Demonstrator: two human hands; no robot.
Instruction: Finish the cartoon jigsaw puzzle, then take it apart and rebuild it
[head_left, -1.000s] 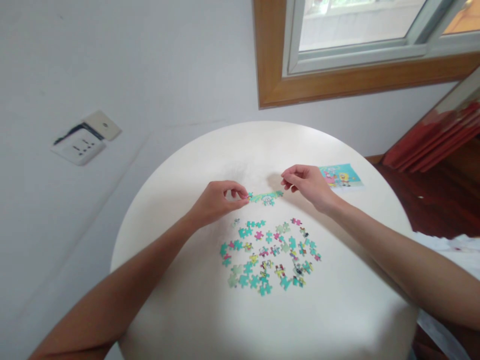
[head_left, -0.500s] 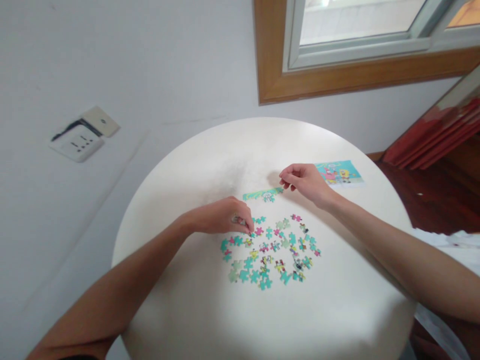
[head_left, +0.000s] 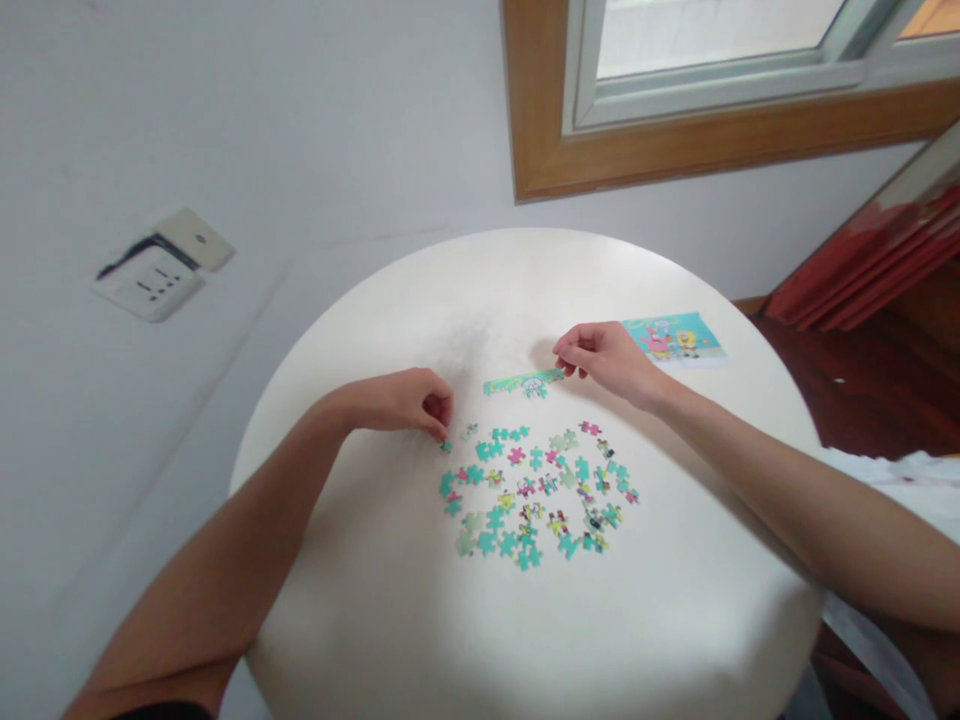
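Note:
My left hand (head_left: 420,402) is left of the scattered jigsaw pieces, its thumb and fingertips pinched on a small teal jigsaw piece (head_left: 445,447) at the tabletop. A pale piece (head_left: 470,431) lies just right of those fingertips. My right hand (head_left: 606,362) is at the right end of a joined strip of jigsaw pieces (head_left: 517,384), which has a cartoon face at its lower edge. The right fingers are curled together, and whatever is between them is hidden. Several loose teal, pink and yellow pieces (head_left: 508,543) are spread nearer to me.
A picture card (head_left: 679,338) with pink and yellow cartoon figures lies behind my right hand, partly covered by it. Everything rests on a round white table (head_left: 390,620). A wall with a socket (head_left: 150,283) and a wood-framed window (head_left: 540,150) stands beyond.
My left hand has moved left, away from the loose pieces, with a piece in its fingertips. A pale piece and teal pieces formerly under it are uncovered. My right hand stays nearly still.

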